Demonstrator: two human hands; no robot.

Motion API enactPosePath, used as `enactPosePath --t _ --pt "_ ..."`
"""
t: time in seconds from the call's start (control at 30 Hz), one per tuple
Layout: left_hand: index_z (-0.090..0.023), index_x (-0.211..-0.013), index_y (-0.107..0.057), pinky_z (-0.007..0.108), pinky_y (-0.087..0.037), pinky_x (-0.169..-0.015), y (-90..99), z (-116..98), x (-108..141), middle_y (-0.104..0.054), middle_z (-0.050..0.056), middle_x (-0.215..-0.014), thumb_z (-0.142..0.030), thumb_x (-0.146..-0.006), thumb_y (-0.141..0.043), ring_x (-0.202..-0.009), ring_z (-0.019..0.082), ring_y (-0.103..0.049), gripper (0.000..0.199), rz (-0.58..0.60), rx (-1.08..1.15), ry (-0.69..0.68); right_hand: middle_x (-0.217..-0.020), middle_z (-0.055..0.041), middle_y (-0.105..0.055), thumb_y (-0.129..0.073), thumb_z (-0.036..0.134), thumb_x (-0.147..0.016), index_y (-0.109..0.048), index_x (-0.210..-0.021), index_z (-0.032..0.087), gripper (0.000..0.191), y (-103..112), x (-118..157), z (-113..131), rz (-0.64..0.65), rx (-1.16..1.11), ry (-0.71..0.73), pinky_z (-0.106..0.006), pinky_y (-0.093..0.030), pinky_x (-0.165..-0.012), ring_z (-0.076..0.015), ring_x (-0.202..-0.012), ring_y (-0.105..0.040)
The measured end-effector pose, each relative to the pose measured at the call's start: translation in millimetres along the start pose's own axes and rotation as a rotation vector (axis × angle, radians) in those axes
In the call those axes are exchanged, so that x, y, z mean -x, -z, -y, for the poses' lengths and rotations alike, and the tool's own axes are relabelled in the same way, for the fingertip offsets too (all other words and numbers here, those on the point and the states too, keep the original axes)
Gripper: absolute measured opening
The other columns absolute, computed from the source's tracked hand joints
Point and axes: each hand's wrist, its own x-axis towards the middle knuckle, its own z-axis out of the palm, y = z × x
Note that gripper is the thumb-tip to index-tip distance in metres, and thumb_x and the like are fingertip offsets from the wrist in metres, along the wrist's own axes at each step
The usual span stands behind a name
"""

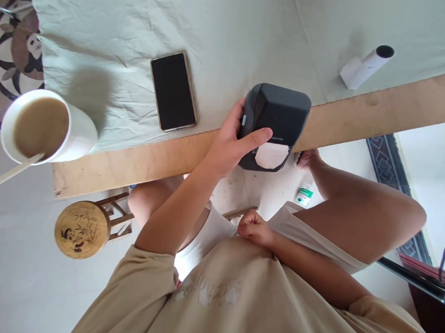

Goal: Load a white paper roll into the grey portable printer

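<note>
My left hand (233, 142) is wrapped round a dark grey, boxy device (282, 112) that looks like a portable label printer. It is held above the table's front edge, with my thumb across its face. A white piece of paper (271, 156) shows at its lower end; small lettering beside my thumb is too small to read. My right hand (254, 229) is curled into a fist at my lap, against my shirt, with nothing visible in it. A phone (173, 91) with a dark screen lies on the cloth left of the device.
A white mug (79, 135) of milky brown drink with a spoon stands at the table's left end. Near the right front edge is a white paper roll (366, 67). Pale cloth (234, 31) covers the wooden table (139, 166). A round stool (83, 228) stands below left.
</note>
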Motion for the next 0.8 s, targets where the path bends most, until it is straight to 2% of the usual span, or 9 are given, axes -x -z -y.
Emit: enactPosePath --t 0.13,0.27,0.37,0.5,0.67,0.8 --pt "-0.027 -0.127 -0.057 0.037 -0.049 -0.112 -1.9 0 0 -0.064 0.001 -0.126 -0.042 -0.08 -0.083 -0.126 0.024 -0.061 0.055 0.008 0.012 -0.007 -0.084 -0.0006 -0.06 -0.058 0.045 -0.099 -0.062 -0.105 0.009 0.037 19 5 10 0.0 -0.204 -0.019 -0.016 -0.05 -0.062 -0.0034 -0.069 -0.054" --pt "-0.028 -0.124 -0.058 0.034 -0.049 -0.111 -4.7 -2 0 -0.065 -0.001 -0.123 -0.038 -0.083 -0.082 -0.124 0.021 -0.061 0.049 0.0 0.049 -0.012 -0.08 0.0008 -0.058 -0.058 0.046 -0.099 -0.061 -0.102 0.009 0.037 46 15 34 0.024 -0.385 0.062 -0.015 -0.049 -0.06 -0.0026 -0.066 -0.052" --pt "-0.028 -0.123 -0.059 0.035 -0.051 -0.108 -6.1 -3 0 -0.065 0.0 -0.119 -0.037 -0.083 -0.082 -0.122 0.022 -0.062 0.047 -0.002 0.056 -0.008 -0.076 0.0021 -0.055 -0.058 0.046 -0.099 -0.061 -0.098 0.009 0.037 57 23 48 0.055 -0.488 0.142 -0.015 -0.048 -0.059 -0.0021 -0.063 -0.049" --pt "-0.028 -0.122 -0.06 0.035 -0.053 -0.103 -7.7 -2 0 -0.065 0.0 -0.117 -0.041 -0.078 -0.085 -0.127 0.026 -0.061 0.052 -0.027 0.055 -0.003 -0.074 0.0026 -0.054 -0.059 0.046 -0.098 -0.06 -0.094 0.01 0.037 58 30 65 0.078 -0.573 0.249 -0.016 -0.047 -0.06 -0.0025 -0.063 -0.048" --pt "-0.028 -0.121 -0.061 0.034 -0.053 -0.101 -8.0 -1 -1 -0.065 -0.001 -0.12 -0.039 -0.082 -0.081 -0.12 0.023 -0.065 0.046 -0.01 0.064 -0.016 -0.068 0.0048 -0.047 -0.057 0.044 -0.1 -0.057 -0.089 0.01 0.035 53 32 92 0.15 -0.616 0.359 -0.014 -0.039 -0.053 -0.0012 -0.057 -0.039" --pt "-0.028 -0.12 -0.059 0.03 -0.05 -0.105 -7.9 0 -1 -0.065 -0.001 -0.123 -0.035 -0.086 -0.079 -0.121 0.019 -0.062 0.039 0.009 0.123 -0.012 -0.058 0.0087 -0.025 -0.053 0.042 -0.102 -0.047 -0.076 0.013 0.039 40 35 124 0.261 -0.609 0.411 -0.015 -0.023 -0.047 -0.0009 -0.049 -0.02"
